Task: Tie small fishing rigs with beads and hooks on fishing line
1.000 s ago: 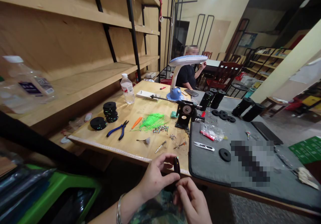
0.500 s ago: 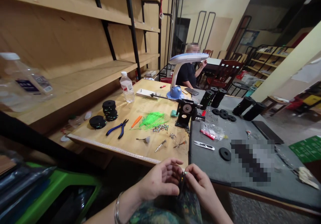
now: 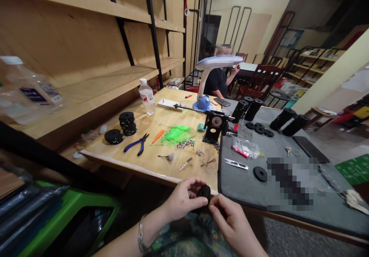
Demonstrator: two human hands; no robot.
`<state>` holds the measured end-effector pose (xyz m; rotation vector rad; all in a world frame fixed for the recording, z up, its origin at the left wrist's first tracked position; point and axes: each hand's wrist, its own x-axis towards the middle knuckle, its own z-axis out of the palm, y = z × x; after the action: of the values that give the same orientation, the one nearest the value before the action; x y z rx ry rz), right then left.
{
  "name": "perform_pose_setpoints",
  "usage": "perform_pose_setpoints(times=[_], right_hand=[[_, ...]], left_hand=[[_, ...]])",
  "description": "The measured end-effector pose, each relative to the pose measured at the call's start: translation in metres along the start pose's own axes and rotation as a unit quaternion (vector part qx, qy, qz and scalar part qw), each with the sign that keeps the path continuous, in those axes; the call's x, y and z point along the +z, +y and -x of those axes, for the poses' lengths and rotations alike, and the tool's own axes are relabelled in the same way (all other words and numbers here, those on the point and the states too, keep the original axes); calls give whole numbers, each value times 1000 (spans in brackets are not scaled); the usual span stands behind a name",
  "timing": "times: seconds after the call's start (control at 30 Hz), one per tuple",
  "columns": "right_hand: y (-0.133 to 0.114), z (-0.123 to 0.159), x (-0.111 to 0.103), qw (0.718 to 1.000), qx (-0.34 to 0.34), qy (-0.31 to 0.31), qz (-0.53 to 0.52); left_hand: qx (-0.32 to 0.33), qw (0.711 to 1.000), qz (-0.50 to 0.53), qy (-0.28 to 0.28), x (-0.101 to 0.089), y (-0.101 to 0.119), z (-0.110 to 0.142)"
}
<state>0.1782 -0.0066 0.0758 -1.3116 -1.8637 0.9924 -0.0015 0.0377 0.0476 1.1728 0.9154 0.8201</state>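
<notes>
Over my lap, just off the table's front edge, my left hand (image 3: pixel 184 198) grips a round black foam spool (image 3: pixel 205 191) between thumb and fingers, its round face partly turned toward me. My right hand (image 3: pixel 229 215) is beside the spool's right edge, thumb and forefinger pinched together. Whatever sits in that pinch is too small to see. On the wood beyond lie a fine brush-like piece (image 3: pixel 167 156), a small pale pointed tool (image 3: pixel 185 164) and a pile of coloured beads (image 3: pixel 186 144). Thread snips (image 3: pixel 235 164) and a loose foam spool (image 3: pixel 260 174) rest on the grey mat (image 3: pixel 239 188).
Bright green strands (image 3: pixel 177 134), blue-handled pliers (image 3: pixel 137 145) and stacked spools (image 3: pixel 127 123) occupy the wooden table. A black winding device (image 3: pixel 213 126) with a long rod stands near a blue lamp (image 3: pixel 203 102). A person (image 3: pixel 216 81) sits behind it. Shelving (image 3: pixel 100 84) runs along the left.
My left hand has turned the spool from edge-on to showing its round face. My right hand has shifted slightly right and down, its fingers now pinched beside the spool. The view has shifted slightly.
</notes>
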Motion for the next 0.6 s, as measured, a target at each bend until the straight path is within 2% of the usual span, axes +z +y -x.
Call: perform_pose_setpoints(times=[0.1,0.2,0.43,0.6], right_hand=[[1,-5,-13,999,-34,-16,35],[5,-8,-20,998,-39,-39,28],[18,-8,-16,993,16,-69,-93],[25,-5,-7,978,63,-84,-181]], left_hand=[[-36,997,24,-71,-3,0,2],[-64,990,63,-108,-2,3,6],[-162,969,138,-124,-2,3,9],[-191,956,181,-132,-1,3,9]])
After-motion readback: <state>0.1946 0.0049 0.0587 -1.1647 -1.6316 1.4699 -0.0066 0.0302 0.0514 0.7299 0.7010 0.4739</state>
